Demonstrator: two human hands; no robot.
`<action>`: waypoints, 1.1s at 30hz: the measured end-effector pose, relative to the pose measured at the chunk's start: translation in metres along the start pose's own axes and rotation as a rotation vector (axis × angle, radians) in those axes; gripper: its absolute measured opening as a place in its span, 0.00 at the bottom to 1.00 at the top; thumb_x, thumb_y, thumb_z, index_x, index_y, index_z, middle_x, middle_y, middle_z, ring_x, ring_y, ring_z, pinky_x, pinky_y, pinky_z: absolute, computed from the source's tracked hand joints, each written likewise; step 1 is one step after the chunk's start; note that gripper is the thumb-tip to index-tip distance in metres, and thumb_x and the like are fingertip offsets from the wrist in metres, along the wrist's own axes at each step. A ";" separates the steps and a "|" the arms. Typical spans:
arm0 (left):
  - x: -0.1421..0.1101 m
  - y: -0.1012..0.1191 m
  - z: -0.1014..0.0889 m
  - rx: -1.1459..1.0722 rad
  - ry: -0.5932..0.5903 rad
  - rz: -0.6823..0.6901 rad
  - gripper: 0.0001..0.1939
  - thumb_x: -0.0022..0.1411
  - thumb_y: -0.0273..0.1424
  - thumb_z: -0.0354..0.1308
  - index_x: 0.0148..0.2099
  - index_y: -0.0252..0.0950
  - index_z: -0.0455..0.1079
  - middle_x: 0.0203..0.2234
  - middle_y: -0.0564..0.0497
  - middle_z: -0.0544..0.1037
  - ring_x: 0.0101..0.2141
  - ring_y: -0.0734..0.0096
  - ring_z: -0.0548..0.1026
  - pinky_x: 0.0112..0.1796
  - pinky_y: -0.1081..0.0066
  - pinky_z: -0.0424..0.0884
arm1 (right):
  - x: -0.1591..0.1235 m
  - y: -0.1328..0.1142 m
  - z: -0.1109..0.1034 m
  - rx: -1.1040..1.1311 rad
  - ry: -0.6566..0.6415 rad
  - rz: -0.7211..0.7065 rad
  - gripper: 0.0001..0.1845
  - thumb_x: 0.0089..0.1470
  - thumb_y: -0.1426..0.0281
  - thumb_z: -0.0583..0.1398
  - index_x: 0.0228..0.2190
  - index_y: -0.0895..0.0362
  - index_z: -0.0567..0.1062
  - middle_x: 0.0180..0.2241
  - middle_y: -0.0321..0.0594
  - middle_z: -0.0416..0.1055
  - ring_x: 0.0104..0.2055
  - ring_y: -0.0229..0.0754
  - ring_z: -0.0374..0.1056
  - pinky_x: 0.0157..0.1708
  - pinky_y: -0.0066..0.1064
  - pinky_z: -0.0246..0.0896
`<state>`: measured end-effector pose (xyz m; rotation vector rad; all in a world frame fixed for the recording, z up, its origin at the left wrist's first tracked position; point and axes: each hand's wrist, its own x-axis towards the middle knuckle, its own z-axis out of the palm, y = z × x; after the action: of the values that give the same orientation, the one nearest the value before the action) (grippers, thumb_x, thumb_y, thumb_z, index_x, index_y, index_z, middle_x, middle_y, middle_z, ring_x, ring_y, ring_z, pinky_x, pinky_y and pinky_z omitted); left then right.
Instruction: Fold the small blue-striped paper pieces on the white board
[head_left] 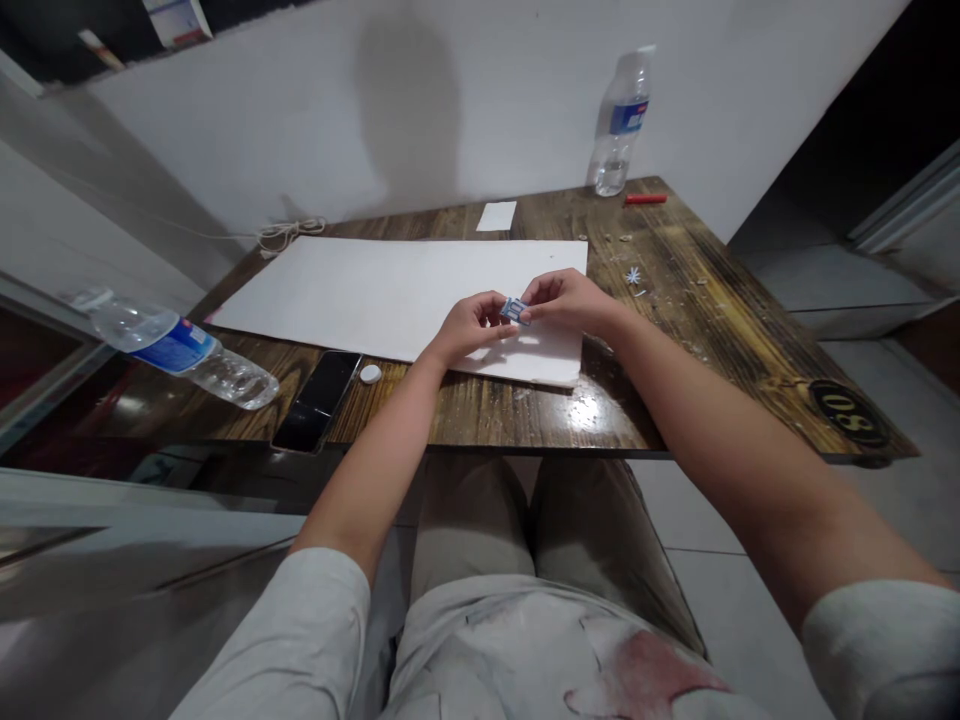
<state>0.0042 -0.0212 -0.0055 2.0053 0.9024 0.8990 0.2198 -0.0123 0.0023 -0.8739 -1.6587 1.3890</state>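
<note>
A small blue-grey rectangular piece (514,309) with a pale marking or slot in its middle is pinched between both hands. Its exact kind is too small to tell. My left hand (480,325) grips its left side with thumb and fingers. From the other side, my right hand (562,298) holds the piece between thumb and fingertips. Both hands are just above the right part of a large white board (360,290), casting shadows on it. The fingers partly cover the piece.
The dark wooden table (735,340) carries a white card (496,216), a red stick-like object (646,199), a small star-shaped piece (633,276) and scraps. An upright bottle (616,150) stands at the back; a tilted bottle (217,365), a phone (319,400) and a white cap (370,374) are left.
</note>
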 end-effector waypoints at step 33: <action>-0.001 0.005 -0.001 -0.031 0.021 -0.077 0.24 0.58 0.51 0.57 0.46 0.39 0.76 0.29 0.49 0.76 0.32 0.69 0.71 0.35 0.68 0.65 | 0.001 -0.001 0.016 -0.064 0.116 -0.043 0.24 0.31 0.51 0.72 0.18 0.58 0.73 0.21 0.38 0.71 0.25 0.35 0.61 0.26 0.30 0.54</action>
<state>0.0044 -0.0241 -0.0016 1.9249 0.9642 0.8873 0.2050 -0.0183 0.0018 -0.9320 -1.6312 1.2383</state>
